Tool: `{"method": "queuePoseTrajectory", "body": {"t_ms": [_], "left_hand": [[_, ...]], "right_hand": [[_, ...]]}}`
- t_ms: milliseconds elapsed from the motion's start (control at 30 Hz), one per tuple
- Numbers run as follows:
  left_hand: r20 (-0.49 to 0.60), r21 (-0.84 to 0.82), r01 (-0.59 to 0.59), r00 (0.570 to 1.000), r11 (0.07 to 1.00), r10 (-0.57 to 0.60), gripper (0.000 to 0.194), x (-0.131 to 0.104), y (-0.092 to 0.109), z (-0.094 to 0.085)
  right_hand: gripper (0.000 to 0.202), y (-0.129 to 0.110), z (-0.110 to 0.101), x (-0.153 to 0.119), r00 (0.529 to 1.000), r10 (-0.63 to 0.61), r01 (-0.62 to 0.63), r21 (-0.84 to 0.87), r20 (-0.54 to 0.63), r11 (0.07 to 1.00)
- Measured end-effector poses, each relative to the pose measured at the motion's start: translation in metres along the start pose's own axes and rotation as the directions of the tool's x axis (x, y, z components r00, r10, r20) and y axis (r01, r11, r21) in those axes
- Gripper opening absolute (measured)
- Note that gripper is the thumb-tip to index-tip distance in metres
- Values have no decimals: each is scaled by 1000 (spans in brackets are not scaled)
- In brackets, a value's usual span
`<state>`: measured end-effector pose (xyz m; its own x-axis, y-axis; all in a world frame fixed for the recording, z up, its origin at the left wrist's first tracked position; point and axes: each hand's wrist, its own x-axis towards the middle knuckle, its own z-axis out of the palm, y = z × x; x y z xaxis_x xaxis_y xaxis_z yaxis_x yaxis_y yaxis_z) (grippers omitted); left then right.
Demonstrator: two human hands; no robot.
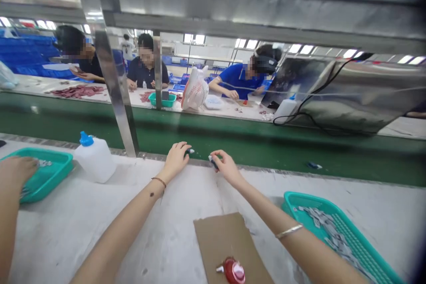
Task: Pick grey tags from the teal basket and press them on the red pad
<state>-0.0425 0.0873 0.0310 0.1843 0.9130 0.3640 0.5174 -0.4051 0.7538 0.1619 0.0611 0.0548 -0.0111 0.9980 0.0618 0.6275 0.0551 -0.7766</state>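
Near the far edge of the white table, my left hand (177,159) curls its fingers over a small dark piece with a pale end (190,151). My right hand (226,167) is just to the right, pinching a similar small dark piece (214,163) between thumb and fingers. Both pieces are partly covered, and I cannot make out their exact kind. Below my hands lies a sheet of brown cardboard (221,235), bearing a small red bottle with a pale nozzle (234,270). My right forearm passes over the edge of a green basket (289,199) with flat grey pieces (319,219) in it.
A green conveyor belt (266,151) runs beyond the table, carrying another dark piece (313,165). At left stand a white bottle with a blue cap (95,159) and a green tray (63,159), a co-worker's hand (20,168) over it. A metal post (116,88) rises left.
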Motion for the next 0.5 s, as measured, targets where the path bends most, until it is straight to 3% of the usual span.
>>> {"method": "queuePoseTrajectory", "body": {"t_ms": [167,300,400,500], "left_hand": [[-16,-13,50,999,999,-51,14,28,-16,18],[-19,-169,149,988,974,-154,3,30,-25,14],[-11,-350,253,962,902,-274,20,22,-22,4],[82,-525,375,916,764,-393,40,-1,-8,-8]], "right_hand": [[28,4,17,42,997,-28,2,-332,-74,943],[29,2,35,66,998,-53,21,-526,-44,850],[28,4,48,77,997,-76,70,-621,16,780],[30,5,57,80,994,-100,109,-689,54,716]]}}
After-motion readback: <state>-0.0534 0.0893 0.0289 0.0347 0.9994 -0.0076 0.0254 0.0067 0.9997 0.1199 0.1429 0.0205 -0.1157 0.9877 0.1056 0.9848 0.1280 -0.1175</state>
